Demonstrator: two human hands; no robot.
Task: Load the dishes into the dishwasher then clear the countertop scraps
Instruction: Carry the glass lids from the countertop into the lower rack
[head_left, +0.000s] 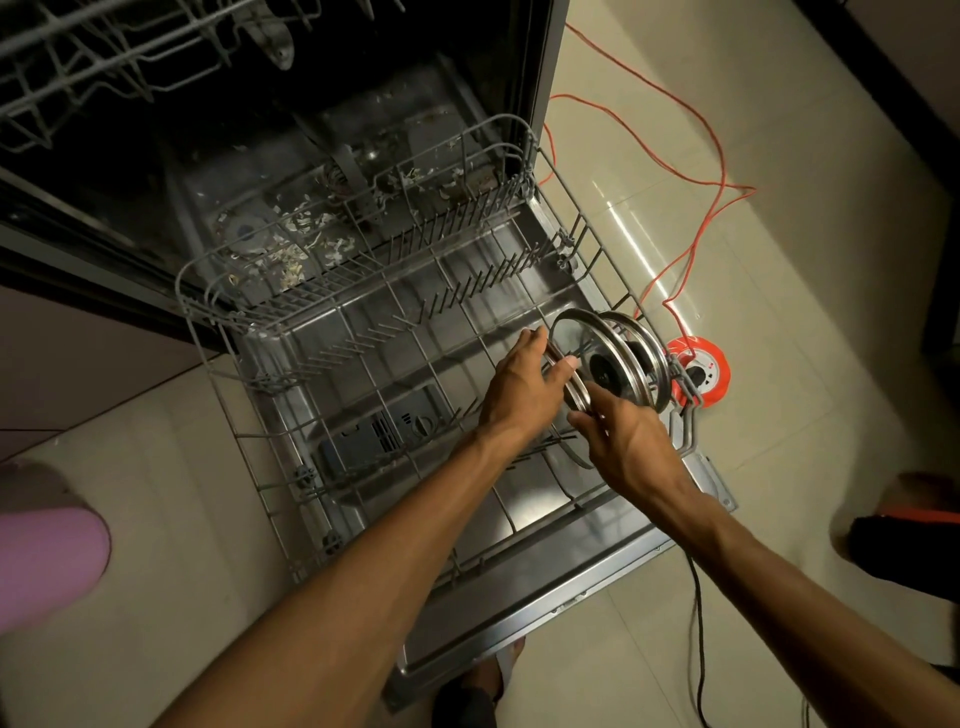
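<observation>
Down at the lower rack's right edge, both hands — left, right — grip a glass lid, slotting it beside another lid; rack otherwise bare, loading barely begun, scraps & desk not in view.

Both hands grip glass lid over lower rack.

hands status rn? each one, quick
Left hand: holding the rim of a glass pot lid, thumb and fingers curled on it.
Right hand: gripping the same lid's lower rim.
</observation>
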